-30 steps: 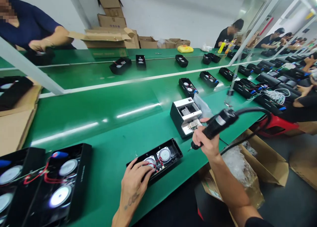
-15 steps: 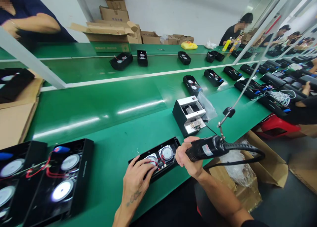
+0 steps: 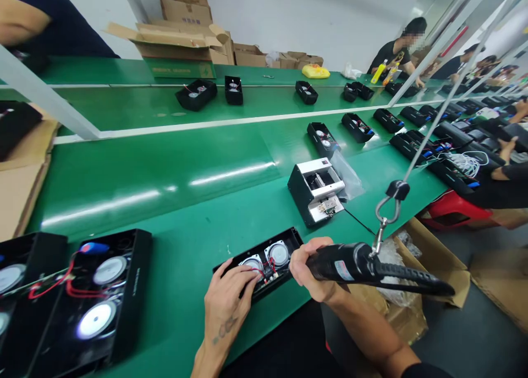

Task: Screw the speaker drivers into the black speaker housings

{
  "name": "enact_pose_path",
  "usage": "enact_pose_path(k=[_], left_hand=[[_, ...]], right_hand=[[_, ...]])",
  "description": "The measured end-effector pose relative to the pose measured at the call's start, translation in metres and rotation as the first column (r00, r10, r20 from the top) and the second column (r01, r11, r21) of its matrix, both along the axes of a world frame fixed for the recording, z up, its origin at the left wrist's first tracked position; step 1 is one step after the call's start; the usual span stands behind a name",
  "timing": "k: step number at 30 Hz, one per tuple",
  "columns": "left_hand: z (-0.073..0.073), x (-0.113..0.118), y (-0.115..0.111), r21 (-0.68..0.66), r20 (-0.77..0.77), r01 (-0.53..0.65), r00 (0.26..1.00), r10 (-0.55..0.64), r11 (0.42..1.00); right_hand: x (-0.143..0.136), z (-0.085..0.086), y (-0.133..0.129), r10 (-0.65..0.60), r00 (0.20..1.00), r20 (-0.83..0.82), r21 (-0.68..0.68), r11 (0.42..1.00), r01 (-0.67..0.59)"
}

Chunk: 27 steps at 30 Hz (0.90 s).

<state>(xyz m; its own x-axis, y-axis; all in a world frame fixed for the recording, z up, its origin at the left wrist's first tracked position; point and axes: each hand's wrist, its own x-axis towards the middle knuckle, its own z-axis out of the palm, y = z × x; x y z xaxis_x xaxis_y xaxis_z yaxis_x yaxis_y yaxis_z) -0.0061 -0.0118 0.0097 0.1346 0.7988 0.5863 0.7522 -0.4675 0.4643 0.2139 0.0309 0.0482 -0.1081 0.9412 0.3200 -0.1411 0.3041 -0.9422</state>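
A black speaker housing (image 3: 291,239) lies open on the green bench in front of me, slightly angled. Two round silver speaker drivers (image 3: 278,253) with red wires sit inside it. My left hand (image 3: 231,290) reaches over its left end, fingers curled inside around the nearer driver and wires; its fingertips are partly hidden. A black electric screwdriver (image 3: 342,262) is gripped in my right hand (image 3: 310,269) at the housing's right end. The hand hides its tip. The tool hangs from a metal hook (image 3: 380,232) on a cord.
A black-and-white screw feeder (image 3: 317,193) stands behind the housing, a plastic bag (image 3: 346,177) beside it. More open housings (image 3: 127,295) fill the left foreground. Cartons (image 3: 445,257) stand low on the right. Several people work farther along the line and across it.
The screwdriver's rear has swung nearer and lower, so the tool lies flatter, and its hook shows larger. My left hand stays nearly in place. The view has shifted slightly.
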Motion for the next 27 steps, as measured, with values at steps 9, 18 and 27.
enact_pose_path(k=[9, 18, 27], left_hand=[[0.001, 0.0, 0.0, -0.003, 0.007, 0.011, 1.0, -0.011, 1.0], [0.0, 0.0, 0.001, 0.001, 0.013, 0.006, 1.0, -0.006, 1.0], [0.0, 0.004, -0.004, 0.008, 0.042, -0.052, 0.998, 0.052, 0.999]], right_hand=[[0.003, 0.002, 0.0, -0.038, 0.999, -0.007, 0.005, 0.999, 0.038], [-0.002, 0.004, 0.002, -0.042, 0.999, 0.002, 0.034, 0.999, 0.042], [-0.013, 0.013, -0.007, 0.024, 1.0, -0.001, 0.165, 0.986, -0.023]])
